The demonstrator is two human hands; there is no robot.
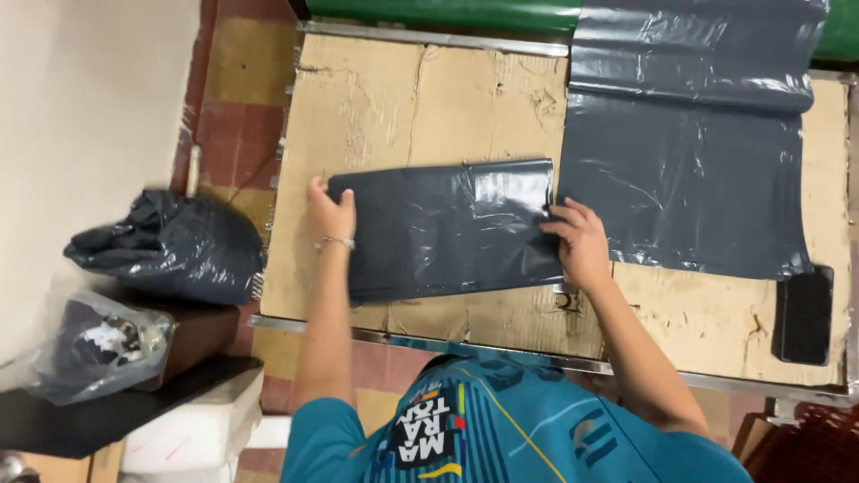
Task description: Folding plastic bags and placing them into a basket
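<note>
Dark grey plastic, a folded bag [447,228], is lying flat in the middle of the frame on the cardboard-covered table [420,98]. The left hand [331,213] is pressing on the bag's left edge, fingers spread flat and not closed around anything. The right hand [580,241] is resting on the bag's right edge, fingertips bent onto the plastic; whether it is pinching a layer or only pressing down, I cannot tell. So the bag is lying stretched between the two hands, under them rather than gripped in a fist.

In my judgement the slick plastic is likely to slide or spring open if either hand lifts, since the creased film is looking springy and the cardboard is rough and torn. The right edge is also touching the pile of larger grey bags [689,152] in the upper right, so a layer from that pile could get caught up.

Further out, a black phone [803,315] is lying at the right edge of the table, and a stuffed grey bag [170,246] is sitting at the left of the frame.
</note>
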